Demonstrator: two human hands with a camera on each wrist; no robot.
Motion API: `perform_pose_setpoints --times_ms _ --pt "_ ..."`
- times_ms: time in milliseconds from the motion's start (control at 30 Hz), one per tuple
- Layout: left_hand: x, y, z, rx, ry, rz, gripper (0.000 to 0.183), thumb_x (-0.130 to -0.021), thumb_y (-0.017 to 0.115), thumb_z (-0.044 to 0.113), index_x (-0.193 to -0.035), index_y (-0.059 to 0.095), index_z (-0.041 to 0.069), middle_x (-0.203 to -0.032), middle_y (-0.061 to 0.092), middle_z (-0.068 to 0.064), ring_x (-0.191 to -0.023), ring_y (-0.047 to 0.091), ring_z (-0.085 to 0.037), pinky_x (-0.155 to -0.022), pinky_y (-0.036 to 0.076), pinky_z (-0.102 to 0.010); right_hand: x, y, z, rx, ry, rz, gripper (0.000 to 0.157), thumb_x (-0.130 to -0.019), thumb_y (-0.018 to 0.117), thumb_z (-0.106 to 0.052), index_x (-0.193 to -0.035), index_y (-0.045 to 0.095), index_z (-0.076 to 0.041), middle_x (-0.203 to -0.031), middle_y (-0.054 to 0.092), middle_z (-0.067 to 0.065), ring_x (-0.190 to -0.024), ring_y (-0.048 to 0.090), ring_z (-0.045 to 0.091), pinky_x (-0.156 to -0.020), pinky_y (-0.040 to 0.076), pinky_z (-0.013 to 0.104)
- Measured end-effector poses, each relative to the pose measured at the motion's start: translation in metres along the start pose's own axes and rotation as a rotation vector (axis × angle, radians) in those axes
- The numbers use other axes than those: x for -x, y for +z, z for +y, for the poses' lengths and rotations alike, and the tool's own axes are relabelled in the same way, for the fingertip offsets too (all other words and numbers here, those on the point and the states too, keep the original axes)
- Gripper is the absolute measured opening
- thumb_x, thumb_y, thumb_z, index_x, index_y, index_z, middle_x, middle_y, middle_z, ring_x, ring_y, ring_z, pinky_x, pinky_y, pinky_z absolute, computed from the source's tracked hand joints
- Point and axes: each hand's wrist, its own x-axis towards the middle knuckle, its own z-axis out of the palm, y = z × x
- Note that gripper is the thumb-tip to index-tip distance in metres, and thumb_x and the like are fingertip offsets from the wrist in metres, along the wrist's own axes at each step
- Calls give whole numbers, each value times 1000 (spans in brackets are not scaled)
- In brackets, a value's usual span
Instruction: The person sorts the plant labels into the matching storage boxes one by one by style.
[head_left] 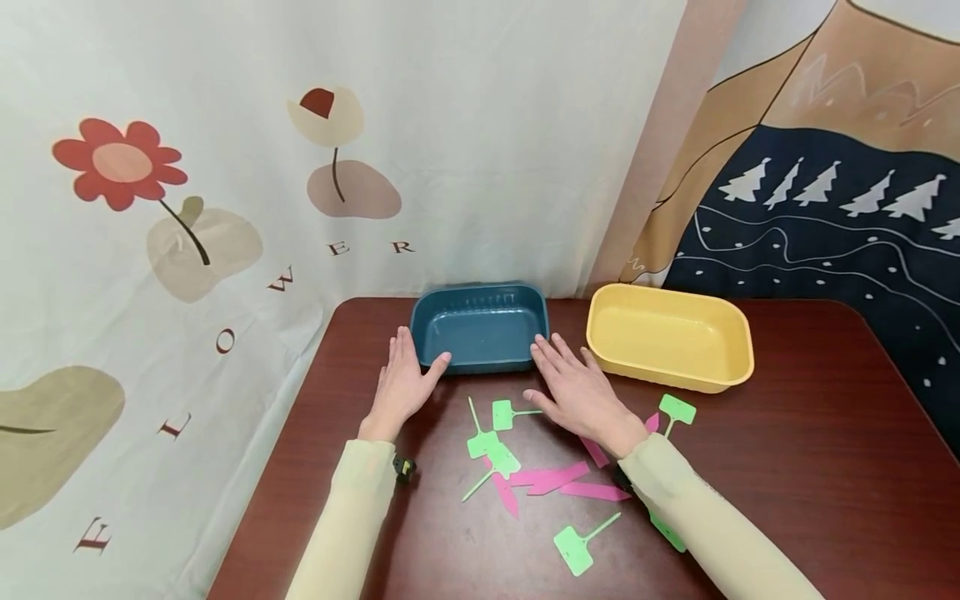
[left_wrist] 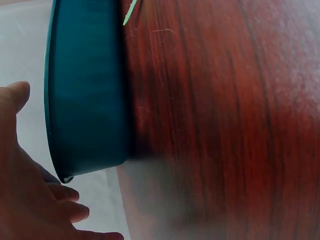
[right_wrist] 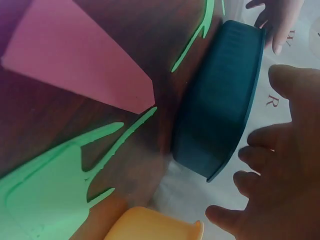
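Note:
A dark blue plastic tray (head_left: 483,337) stands near the back edge of the table with nothing inside it. My left hand (head_left: 402,379) is at its left front corner, fingers extended and thumb spread; whether it touches the rim I cannot tell. On the other side, my right hand (head_left: 581,396) reaches toward the tray's right front corner with spread fingers. The right wrist view shows these fingers apart from the blue tray (right_wrist: 220,100). Neither hand holds anything. Between the forearms lie T-shaped green plant labels (head_left: 573,550) and pointed pink strips (head_left: 558,478), loosely scattered.
A yellow tray (head_left: 671,333) stands right of the blue one, also with nothing inside. One green label (head_left: 677,408) lies just in front of it, and another (head_left: 667,532) is partly under the right forearm. A printed curtain (head_left: 480,150) hangs behind the brown table (head_left: 825,433).

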Motion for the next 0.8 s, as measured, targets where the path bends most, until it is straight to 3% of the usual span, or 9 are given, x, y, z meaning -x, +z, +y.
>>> perform_pose_setpoints --times_ms 367,600,800 --pt "6 5 3 -48 82 -8 97 -103 44 65 -165 6 0 -173 2 -17 -159 3 -37 -118 19 -70 14 -3 5 45 -5 7 72 -105 53 -54 -160 41 -9 -168 31 6 -157 20 31 -122 15 63" --pt "15 8 13 -70 93 -37 96 -103 42 66 -166 3 4 -174 -1 -12 -160 -2 -32 -120 15 -68 29 -5 9 79 -14 23 71 -104 54 -53 -157 44 -8 -166 34 7 -156 22 31 -122 15 64" --pt "20 12 14 -89 98 -38 97 -103 43 66 -166 3 4 -174 0 -13 -159 -4 -34 -119 12 -71 33 -4 8 105 -6 27 72 -104 55 -52 -157 44 -6 -167 33 9 -156 22 33 -122 17 63"
